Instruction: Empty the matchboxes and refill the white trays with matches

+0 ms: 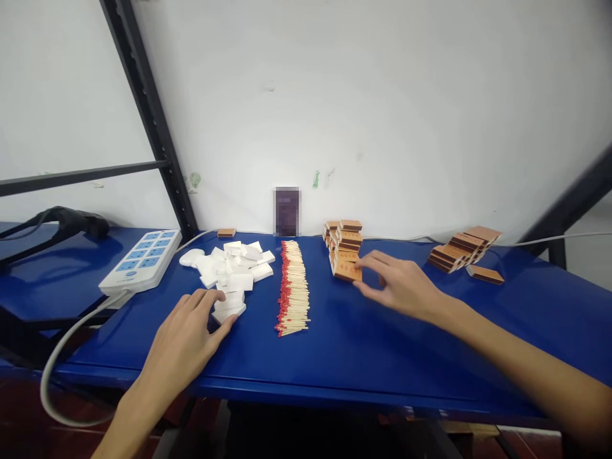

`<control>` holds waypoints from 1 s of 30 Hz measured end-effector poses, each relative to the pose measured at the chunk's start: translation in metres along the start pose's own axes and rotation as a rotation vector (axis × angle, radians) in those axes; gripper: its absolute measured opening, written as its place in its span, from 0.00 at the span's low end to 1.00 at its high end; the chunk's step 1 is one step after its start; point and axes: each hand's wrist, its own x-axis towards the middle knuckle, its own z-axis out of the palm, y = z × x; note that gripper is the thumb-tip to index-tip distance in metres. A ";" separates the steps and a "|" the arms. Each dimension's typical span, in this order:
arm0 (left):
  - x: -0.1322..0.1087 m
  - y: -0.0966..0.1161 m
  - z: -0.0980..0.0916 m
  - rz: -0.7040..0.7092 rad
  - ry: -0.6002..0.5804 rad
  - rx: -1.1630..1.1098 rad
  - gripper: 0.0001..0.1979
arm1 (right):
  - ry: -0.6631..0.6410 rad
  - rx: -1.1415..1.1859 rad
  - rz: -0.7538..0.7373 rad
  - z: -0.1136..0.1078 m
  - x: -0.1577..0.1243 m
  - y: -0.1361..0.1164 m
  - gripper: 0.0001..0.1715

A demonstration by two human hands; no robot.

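On the left, my left hand (191, 331) has its thumb and forefinger around the front white matchbox tray (229, 312). Behind that lies a loose heap of white matchbox trays (234, 264). My right hand (396, 284) pinches the right end of an orange-brown matchbox sleeve (347, 270), at the front of a stack of matchbox sleeves (349, 239). Between the two hands, a long row of red-headed matches (294, 287) lies on the blue table (325, 363).
More matchboxes (461, 248) lean together on the right, with one matchbox (485, 275) lying in front. A power strip (141, 261) and its cable sit at left. One small box (226, 233) and a blurred dark panel (287, 211) are by the wall.
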 end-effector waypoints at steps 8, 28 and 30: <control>-0.002 -0.003 -0.006 -0.124 -0.061 0.005 0.20 | -0.082 0.053 -0.033 -0.008 -0.031 -0.009 0.09; -0.005 -0.002 -0.020 -0.089 -0.026 -0.238 0.16 | 0.128 0.445 -0.251 0.020 0.028 -0.077 0.11; -0.006 -0.001 -0.020 -0.062 0.028 -0.265 0.19 | 0.140 0.469 -0.253 0.022 0.026 -0.079 0.11</control>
